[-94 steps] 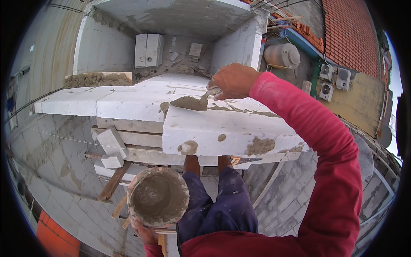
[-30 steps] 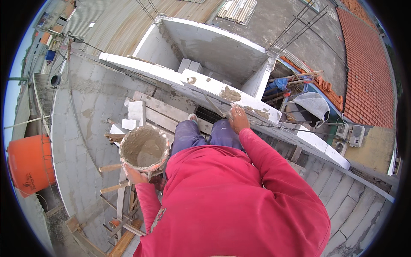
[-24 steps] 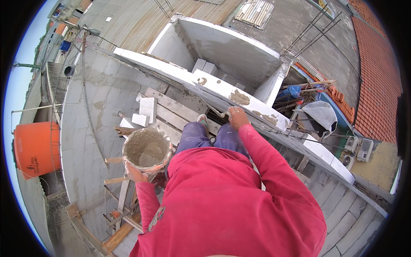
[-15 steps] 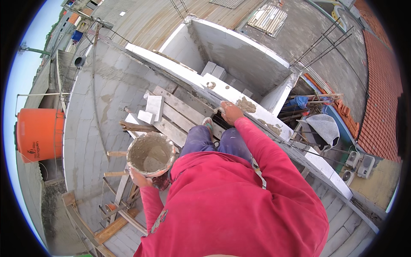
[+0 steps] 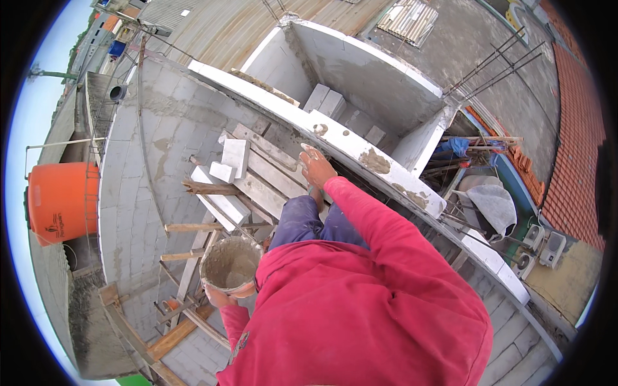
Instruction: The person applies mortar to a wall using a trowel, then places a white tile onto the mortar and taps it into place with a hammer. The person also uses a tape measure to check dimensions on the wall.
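Observation:
My left hand (image 5: 221,297) grips the lower side of a bucket (image 5: 246,289) at my left hip. Wet grey mortar (image 5: 239,262) lies inside it. My right hand (image 5: 317,170) is in front of me, just to the left of the white block wall (image 5: 338,136), with its fingers closed. A pale bit shows at the fingertips, but what they hold is too small to make out. Dabs of mortar (image 5: 374,161) sit on the wall's top. Beyond the bucket, white lightweight blocks (image 5: 234,157) lie on grey planks (image 5: 262,175), near my legs.
Wooden scaffold poles (image 5: 187,256) stick out beside the bucket. Steel bars (image 5: 502,67) rise from the wall's right corner. Past it lies a walled recess with loose blocks (image 5: 325,101). An orange water tank (image 5: 63,202) stands at far left, and red roof tiles (image 5: 573,154) at right.
My right hand has moved left, off the wall's edge and over the planks. The bucket in my left hand has come lower and tilted, baring more blocks and poles behind it.

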### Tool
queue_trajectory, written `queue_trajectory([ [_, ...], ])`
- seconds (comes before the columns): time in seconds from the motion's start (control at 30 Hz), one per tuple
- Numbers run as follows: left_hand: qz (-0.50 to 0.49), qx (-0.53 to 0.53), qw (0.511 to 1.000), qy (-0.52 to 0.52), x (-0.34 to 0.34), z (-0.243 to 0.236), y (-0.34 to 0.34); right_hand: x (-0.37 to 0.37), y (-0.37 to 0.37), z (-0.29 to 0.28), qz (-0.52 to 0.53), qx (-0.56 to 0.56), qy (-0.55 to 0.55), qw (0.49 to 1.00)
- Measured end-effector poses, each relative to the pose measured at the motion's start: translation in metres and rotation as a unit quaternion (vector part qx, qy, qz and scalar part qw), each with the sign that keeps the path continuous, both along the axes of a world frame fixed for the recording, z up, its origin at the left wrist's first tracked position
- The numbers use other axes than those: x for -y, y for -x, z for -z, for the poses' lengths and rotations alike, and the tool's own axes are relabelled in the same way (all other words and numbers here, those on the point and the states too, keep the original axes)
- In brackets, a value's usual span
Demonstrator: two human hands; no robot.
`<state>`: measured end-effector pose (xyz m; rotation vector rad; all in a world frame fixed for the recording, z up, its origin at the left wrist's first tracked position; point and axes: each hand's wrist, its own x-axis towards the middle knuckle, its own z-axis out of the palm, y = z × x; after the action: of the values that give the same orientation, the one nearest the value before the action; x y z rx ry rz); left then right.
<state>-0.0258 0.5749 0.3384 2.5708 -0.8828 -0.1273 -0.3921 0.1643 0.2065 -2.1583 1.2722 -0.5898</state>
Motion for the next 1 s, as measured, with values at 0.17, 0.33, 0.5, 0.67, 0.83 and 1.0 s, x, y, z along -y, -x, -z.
queue_trajectory([
  [0.17, -0.149, -0.243, 0.936, 0.206, 0.001, 0.001, -0.01, 0.026, 0.017, 0.024, 0.074, -0.171, -0.14, 0.973],
  [0.33, 0.013, 0.055, 0.998, -0.038, -0.03, 0.008, -0.033, 0.017, -0.003, -0.013, 0.069, -0.055, 0.039, 0.995],
  [0.5, -0.059, -0.166, 0.976, 0.129, 0.009, 0.024, -0.039, -0.017, 0.001, -0.019, 0.064, 0.045, -0.025, 0.997],
  [0.67, 0.065, -0.078, 0.992, 0.075, 0.002, 0.022, -0.073, -0.052, 0.03, -0.002, 0.125, 0.005, 0.006, 0.992],
  [0.83, -0.243, -0.333, 0.883, 0.225, 0.108, -0.026, 0.013, -0.083, 0.078, 0.002, 0.18, -0.013, -0.049, 0.982],
  [1.0, -0.137, -0.201, 0.966, 0.087, 0.08, 0.003, -0.062, -0.104, 0.113, -0.003, 0.211, -0.017, -0.047, 0.976],
])
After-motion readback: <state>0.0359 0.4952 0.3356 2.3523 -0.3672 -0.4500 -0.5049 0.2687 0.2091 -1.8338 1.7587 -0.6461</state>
